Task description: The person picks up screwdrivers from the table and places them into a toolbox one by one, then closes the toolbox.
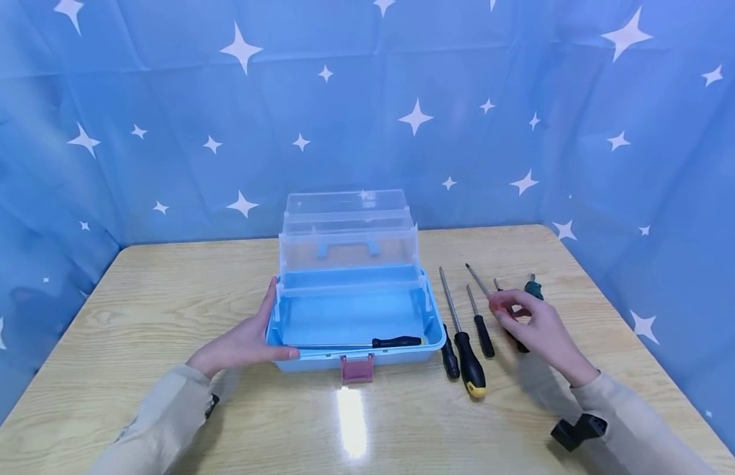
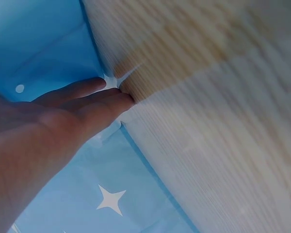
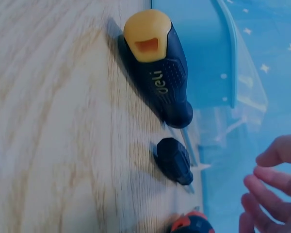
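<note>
A blue toolbox stands on the table, its clear lid raised. My left hand rests against its left side with straight fingers, the thumb lying along the front rim. A black-handled screwdriver lies inside near the front wall. On the right, my right hand hovers over a red-handled screwdriver, thumb and fingertips close around the handle in the head view. From the right wrist, the red-and-black handle appears on the table, with the loosely bent fingers apart from it.
Beside the box lie a large black-and-yellow screwdriver, a small black one and another black handle. A green-handled tool sits behind my right hand, which partly covers another black screwdriver. A starry blue curtain surrounds the table.
</note>
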A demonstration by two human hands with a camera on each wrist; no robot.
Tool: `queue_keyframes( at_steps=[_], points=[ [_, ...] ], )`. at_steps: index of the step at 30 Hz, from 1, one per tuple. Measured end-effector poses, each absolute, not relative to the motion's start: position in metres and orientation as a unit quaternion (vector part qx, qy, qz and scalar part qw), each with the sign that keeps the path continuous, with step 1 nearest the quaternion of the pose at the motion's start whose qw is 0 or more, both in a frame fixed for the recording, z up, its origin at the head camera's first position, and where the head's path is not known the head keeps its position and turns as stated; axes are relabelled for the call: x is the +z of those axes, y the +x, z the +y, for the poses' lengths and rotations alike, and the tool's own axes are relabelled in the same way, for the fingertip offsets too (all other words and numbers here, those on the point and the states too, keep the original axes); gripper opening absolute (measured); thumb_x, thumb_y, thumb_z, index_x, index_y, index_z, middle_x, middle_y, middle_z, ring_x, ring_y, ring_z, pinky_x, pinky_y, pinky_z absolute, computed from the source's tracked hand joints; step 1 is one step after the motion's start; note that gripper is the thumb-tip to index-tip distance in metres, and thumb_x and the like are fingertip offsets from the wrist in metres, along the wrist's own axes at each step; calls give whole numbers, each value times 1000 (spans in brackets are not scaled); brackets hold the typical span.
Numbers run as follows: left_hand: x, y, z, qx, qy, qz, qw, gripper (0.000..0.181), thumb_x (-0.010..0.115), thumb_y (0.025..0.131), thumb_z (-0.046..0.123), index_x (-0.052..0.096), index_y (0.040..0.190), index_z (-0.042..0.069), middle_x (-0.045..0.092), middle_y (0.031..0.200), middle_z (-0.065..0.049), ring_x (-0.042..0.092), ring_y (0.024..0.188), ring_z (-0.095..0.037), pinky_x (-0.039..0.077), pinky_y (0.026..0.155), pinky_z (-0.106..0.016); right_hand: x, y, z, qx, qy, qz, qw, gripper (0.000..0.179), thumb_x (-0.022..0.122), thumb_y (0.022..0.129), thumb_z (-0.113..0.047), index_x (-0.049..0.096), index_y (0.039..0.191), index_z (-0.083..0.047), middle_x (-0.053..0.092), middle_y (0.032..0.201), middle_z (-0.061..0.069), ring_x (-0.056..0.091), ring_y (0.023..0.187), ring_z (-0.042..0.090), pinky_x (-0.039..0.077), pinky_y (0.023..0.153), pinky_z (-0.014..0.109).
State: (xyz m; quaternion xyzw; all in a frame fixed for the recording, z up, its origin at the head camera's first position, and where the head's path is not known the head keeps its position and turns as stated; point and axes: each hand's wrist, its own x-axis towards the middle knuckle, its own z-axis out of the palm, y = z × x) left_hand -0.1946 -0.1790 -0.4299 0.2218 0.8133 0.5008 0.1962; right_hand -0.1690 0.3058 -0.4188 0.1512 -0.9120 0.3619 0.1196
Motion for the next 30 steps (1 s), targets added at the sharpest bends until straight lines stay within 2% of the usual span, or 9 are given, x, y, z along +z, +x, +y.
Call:
queue_keyframes(
  at_steps=[7, 17, 30],
  points=[
    [-429, -192, -178, 510, 220, 807, 200, 125, 79, 81, 28, -25, 150, 24, 0, 157, -23, 24, 136, -49, 32, 101, -61, -419, -165, 311, 356, 118, -920, 115, 27, 66, 91, -6, 63, 117, 0, 64, 108, 15, 58, 94, 25, 47, 77, 24],
    [-429, -192, -179, 504, 213, 813, 199, 125, 79, 81, 29, -26, 150, 20, -2, 157, -24, 23, 136, -49, 29, 103, -62, -428, -166, 316, 347, 107, -924, 124, 30, 67, 87, 0, 61, 115, 4, 61, 107, 19, 58, 93, 34, 48, 75, 26],
    [-427, -190, -179, 484, 197, 829, 201, 127, 79, 80, 34, -26, 149, 18, -4, 157, -25, 20, 137, -49, 28, 104, -62, -441, -170, 321, 365, 85, -922, 95, 34, 66, 88, 1, 56, 119, 8, 58, 108, 23, 58, 91, 31, 49, 70, 20]
  ],
)
